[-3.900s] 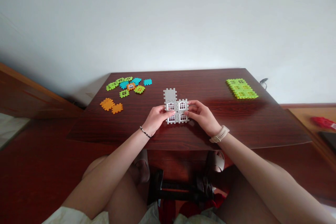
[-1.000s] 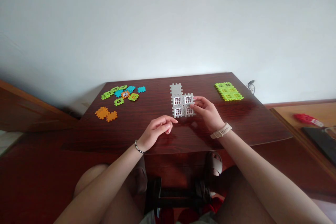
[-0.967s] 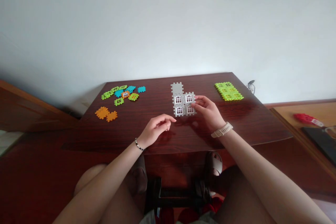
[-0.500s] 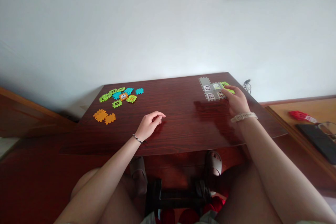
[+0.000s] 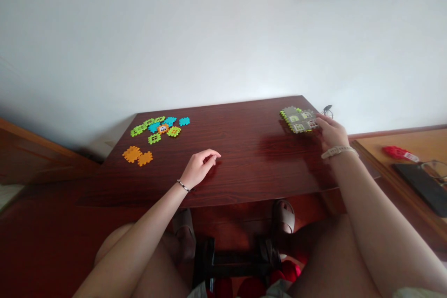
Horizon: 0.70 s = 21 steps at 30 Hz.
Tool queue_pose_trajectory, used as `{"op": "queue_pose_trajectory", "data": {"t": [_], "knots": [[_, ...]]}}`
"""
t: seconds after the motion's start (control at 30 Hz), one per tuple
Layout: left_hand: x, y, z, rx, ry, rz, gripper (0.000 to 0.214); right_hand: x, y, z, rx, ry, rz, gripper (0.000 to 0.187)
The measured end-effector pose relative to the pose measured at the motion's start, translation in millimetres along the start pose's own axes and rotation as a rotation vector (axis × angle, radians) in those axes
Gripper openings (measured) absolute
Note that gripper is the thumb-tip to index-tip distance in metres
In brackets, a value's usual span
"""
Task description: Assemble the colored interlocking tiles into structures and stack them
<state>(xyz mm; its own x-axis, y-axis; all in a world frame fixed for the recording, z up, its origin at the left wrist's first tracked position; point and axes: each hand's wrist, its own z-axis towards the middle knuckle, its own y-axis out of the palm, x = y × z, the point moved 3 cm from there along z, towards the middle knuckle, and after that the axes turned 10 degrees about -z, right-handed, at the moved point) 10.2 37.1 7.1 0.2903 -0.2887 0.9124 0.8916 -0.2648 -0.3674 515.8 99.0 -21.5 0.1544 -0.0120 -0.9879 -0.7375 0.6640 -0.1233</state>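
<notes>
My right hand (image 5: 331,131) grips the right edge of a grey panel of interlocking puzzle tiles (image 5: 289,112), several of them with windows. Green tiles (image 5: 283,120) peek out under the panel's left and front edges, and green shows through some windows. Whether the panel touches them I cannot tell. My left hand (image 5: 200,166) rests near the front middle of the table, loosely bent and empty, thumb and forefinger slightly apart. Left of it lie orange tiles (image 5: 145,158); farther back are green tiles (image 5: 154,138), blue tiles (image 5: 184,121) and an orange window tile (image 5: 162,128).
The dark wooden table (image 5: 230,125) stands against a white wall (image 5: 209,32). On the right, a lower wooden surface (image 5: 377,149) bears a red item (image 5: 398,152), a dark flat object (image 5: 422,188) and glasses (image 5: 435,168). A black cable (image 5: 327,111) hangs by the table's back right corner.
My right hand has moved right, bringing the grey panel right with it. The panel now covers most of the green tiles. My left hand has stayed in place.
</notes>
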Motion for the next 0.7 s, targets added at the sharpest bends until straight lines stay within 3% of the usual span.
{"op": "queue_pose_trajectory", "data": {"t": [0.23, 0.37, 0.57, 0.7], "knots": [[2, 1.6, -1, -0.006, 0.006, 0.004, 0.025, 1, 3, 6, 0.031, 0.143, 0.051, 0.022], [4, 2.3, -1, -0.005, 0.015, 0.023, 0.025, -2, 1, 6, 0.048, 0.131, -0.043, 0.022], [2, 4.9, -1, -0.022, 0.041, 0.107, 0.024, -6, -6, 5, 0.071, 0.035, -0.223, 0.047], [1, 6.1, -1, -0.032, 0.074, 0.146, 0.024, -3, -6, 2, 0.034, -0.057, -0.48, 0.071]]}}
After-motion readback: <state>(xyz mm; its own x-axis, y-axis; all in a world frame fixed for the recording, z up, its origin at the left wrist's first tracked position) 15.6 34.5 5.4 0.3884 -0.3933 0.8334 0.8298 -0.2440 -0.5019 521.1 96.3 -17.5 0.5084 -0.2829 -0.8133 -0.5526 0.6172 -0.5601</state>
